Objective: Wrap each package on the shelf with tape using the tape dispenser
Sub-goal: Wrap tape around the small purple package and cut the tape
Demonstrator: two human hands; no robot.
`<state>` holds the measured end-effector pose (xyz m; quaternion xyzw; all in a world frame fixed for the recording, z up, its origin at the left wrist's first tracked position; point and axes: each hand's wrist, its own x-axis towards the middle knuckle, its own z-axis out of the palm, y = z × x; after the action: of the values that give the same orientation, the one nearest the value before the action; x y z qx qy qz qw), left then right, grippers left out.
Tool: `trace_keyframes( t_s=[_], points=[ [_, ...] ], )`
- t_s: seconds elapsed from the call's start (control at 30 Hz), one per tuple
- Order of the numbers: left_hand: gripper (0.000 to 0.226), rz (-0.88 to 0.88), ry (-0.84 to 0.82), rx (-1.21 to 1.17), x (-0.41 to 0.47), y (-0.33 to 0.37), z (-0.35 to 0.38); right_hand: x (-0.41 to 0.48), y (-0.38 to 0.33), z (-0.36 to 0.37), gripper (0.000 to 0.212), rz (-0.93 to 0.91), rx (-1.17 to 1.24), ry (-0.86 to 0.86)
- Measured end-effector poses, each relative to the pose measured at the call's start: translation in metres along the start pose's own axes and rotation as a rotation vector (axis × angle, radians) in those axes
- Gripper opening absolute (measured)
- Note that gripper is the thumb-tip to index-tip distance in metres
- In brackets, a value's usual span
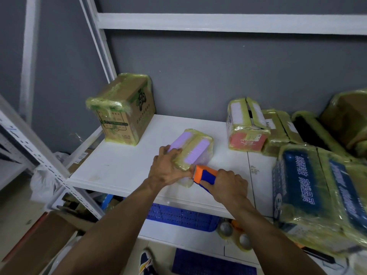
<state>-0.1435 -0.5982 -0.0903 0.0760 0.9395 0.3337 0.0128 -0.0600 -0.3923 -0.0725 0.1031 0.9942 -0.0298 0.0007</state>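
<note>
Nearest, the right hand (pixel 228 185) is wrapped tight around the blue handle of the tape dispenser (pixel 204 174), whose orange head meets the near end of the purple package (pixel 190 149). The left hand (pixel 166 169) holds the same package from its left side, with the fingers curled over the top corner and the thumb at the near end. The package lies flat on the white shelf (pixel 119 167), close to the front edge and roughly mid-width. It is a small pale-purple block, and a broad band of yellowish clear tape already runs lengthwise over its middle and around its ends. Just right of the right hand, a large blue package (pixel 317 187) sheathed in the same tape overhangs the front edge and crowds that side. Below the shelf board, a blue crate (pixel 178 215) and two tape rolls (pixel 234 233) sit on a lower level. Bare white board lies to the left of the purple package, running out to the perforated upright (pixel 59 175) at the front-left corner. Farther back on the right, a red-ended package (pixel 246 126) stands against other taped parcels, apart from the purple one. At the back left, a taped cardboard box (pixel 123 110) stands by the grey wall (pixel 198 72).
</note>
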Motion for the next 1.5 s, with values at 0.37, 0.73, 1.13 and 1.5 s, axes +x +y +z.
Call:
trace_keyframes(
  t_s=[0.37,0.73,1.13,1.5],
  points=[
    [0.099,0.054,0.1,0.001,-0.005,-0.007,-0.006,0.015,0.029,0.008,0.069,0.143,0.299,-0.01],
    [0.087,0.007,0.248,0.23,-0.008,-0.004,0.023,0.014,0.044,0.017,0.064,0.237,1.026,-0.176],
    [0.106,-0.031,0.051,0.344,-0.043,0.008,0.012,0.011,0.05,0.013,0.059,0.308,1.063,-0.148],
    [0.043,0.396,0.283,0.305,-0.052,-0.019,0.026,0.017,0.045,0.012,0.054,0.338,1.075,-0.161]
  ],
)
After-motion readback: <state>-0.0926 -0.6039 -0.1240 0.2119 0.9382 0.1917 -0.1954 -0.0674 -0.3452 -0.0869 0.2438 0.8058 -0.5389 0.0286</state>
